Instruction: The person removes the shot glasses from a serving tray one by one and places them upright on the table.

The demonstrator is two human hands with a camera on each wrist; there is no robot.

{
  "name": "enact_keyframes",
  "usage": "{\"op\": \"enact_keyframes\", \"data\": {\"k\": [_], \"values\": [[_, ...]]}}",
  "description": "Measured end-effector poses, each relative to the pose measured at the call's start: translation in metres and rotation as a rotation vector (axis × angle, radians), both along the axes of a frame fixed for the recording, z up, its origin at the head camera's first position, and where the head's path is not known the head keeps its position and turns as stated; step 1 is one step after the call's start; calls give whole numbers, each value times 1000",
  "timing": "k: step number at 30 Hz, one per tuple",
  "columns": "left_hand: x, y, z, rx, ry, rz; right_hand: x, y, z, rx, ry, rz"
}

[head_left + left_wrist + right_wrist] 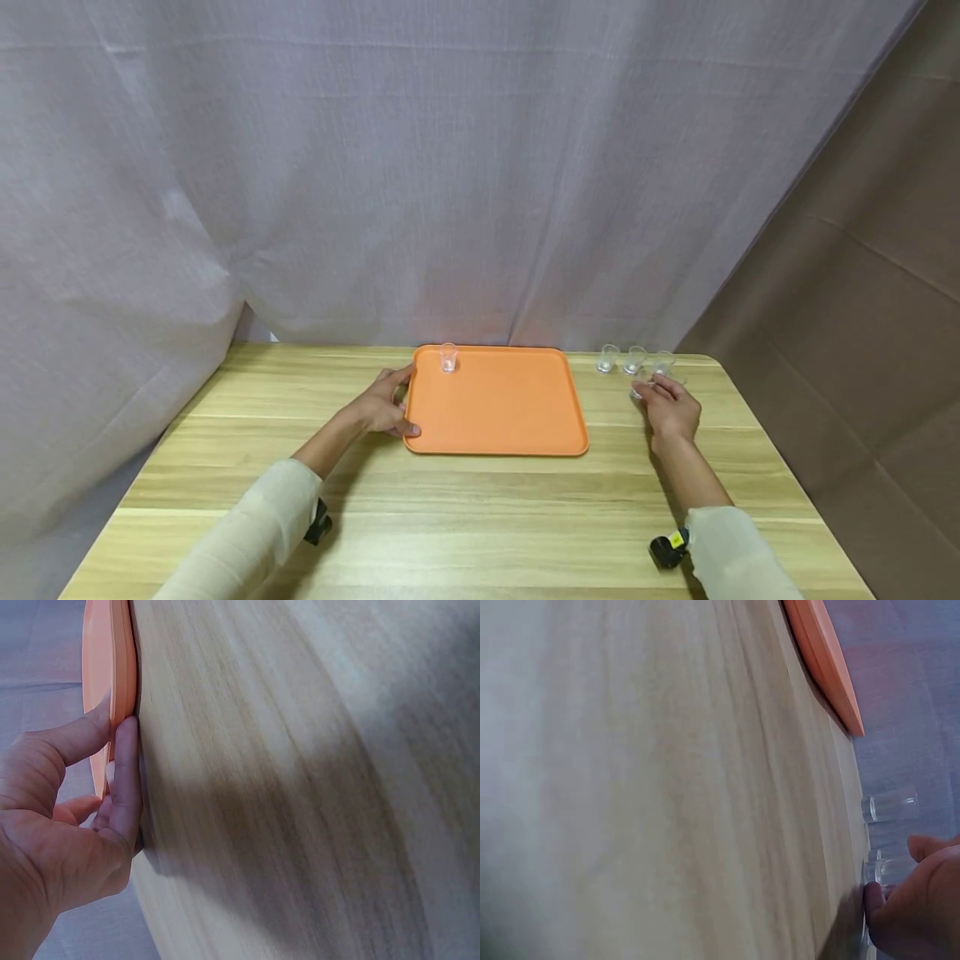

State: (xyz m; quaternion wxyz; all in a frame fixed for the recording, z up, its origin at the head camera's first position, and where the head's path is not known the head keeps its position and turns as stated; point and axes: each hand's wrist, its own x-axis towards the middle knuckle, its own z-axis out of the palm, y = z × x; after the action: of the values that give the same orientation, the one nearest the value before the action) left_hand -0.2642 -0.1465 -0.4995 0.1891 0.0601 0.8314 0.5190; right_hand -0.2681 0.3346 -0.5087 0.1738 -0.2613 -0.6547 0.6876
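Note:
An orange rectangular tray (pixel 498 408) lies on the table, with one small clear shot glass (pixel 448 358) upright near its back left corner. My left hand (pixel 384 406) grips the tray's left edge. In the left wrist view its thumb lies on the rim (pixel 124 667) and a finger reaches along the outer side underneath. To the right of the tray, my right hand (pixel 672 412) pinches another clear shot glass (pixel 637 392) between thumb and fingers, low over the table. That glass is partly hidden by the fingers.
Behind the right hand, three more shot glasses (pixel 608 358) stand in a row near the table's back edge. A grey curtain (pixel 480 183) hangs right behind the table (pixel 480 525), and a brown one (pixel 862 292) runs along the right side.

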Motion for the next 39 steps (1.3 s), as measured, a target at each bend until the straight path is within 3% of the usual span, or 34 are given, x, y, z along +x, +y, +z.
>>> {"op": "enact_keyframes", "data": {"k": [13, 20, 30, 39], "values": [[1, -1, 1, 10, -16, 10, 30, 6, -1, 27, -94, 92], [-1, -1, 0, 24, -28, 9, 46, -6, 5, -10, -100, 222], [-3, 2, 0, 28, -34, 16, 38, -43, 10, -54, -14, 315], [-2, 3, 2, 37, -37, 17, 22, -83, 19, -53, -11, 427]]}}
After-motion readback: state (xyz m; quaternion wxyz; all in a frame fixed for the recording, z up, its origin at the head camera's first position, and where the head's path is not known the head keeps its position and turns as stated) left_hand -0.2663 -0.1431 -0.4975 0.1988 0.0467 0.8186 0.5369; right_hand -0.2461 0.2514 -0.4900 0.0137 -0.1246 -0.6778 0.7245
